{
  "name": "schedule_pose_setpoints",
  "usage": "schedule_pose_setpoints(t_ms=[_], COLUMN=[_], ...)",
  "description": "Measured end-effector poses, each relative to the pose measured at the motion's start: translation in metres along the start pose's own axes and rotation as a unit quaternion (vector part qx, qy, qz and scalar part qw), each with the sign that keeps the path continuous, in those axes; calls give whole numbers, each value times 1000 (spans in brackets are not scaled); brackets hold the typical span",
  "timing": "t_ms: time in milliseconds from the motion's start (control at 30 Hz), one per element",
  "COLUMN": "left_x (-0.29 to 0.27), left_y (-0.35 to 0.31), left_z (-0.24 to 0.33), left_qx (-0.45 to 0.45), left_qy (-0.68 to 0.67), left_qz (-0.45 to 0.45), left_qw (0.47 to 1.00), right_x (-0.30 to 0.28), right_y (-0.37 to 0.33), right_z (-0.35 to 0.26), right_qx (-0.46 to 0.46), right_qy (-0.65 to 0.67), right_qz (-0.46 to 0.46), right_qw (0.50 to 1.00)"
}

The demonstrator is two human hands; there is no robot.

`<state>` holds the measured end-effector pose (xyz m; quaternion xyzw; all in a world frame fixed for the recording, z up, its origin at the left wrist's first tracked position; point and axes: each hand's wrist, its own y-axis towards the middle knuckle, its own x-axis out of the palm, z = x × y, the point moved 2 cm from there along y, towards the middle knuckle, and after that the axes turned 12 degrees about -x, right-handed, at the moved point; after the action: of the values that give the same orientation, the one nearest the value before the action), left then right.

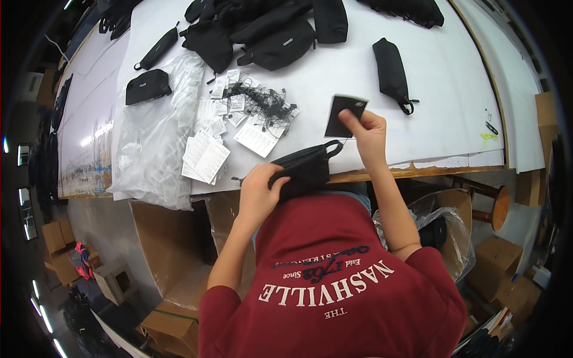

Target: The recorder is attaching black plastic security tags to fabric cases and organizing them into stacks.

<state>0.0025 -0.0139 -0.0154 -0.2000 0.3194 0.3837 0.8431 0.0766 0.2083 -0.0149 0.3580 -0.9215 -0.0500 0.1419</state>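
Note:
My left hand (pixel 262 186) is closed around a small black zippered pouch (pixel 304 168) at the table's front edge. The pouch has a loop at its right end. My right hand (pixel 366 132) pinches a black hang tag (pixel 341 114) between thumb and fingers, just above that loop. A thin string seems to run between the tag and the loop. Left of the pouch lie several white printed tags (pixel 206 156) and a tangle of black tag strings (pixel 262 104).
Black pouches (pixel 280 45) are heaped at the back of the white table (pixel 352 59); another pouch (pixel 392 71) lies at right. Clear plastic bags (pixel 155 143) cover the left, with a small black pouch (pixel 148 86) on top. Cardboard boxes (pixel 164 238) and a wooden stool (pixel 492 206) stand below.

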Motion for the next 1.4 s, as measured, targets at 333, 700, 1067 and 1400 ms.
schedule_pose_setpoints(t_ms=[333,700,1067,1400], left_x=[22,25,25,21], left_y=[4,4,-3,-12], left_z=[20,12,11,14], left_qx=[158,172,113,253], left_qy=[53,115,117,80], left_qz=[-76,-57,-90,24], left_qw=[983,977,983,964], right_x=[20,24,18,16], right_y=[-9,-17,-25,-31], right_z=[-16,-4,7,8], right_qx=[-13,10,-32,-40], right_qy=[-379,-366,-384,-375], right_qz=[-342,-344,-428,-541], right_qw=[860,865,818,752])
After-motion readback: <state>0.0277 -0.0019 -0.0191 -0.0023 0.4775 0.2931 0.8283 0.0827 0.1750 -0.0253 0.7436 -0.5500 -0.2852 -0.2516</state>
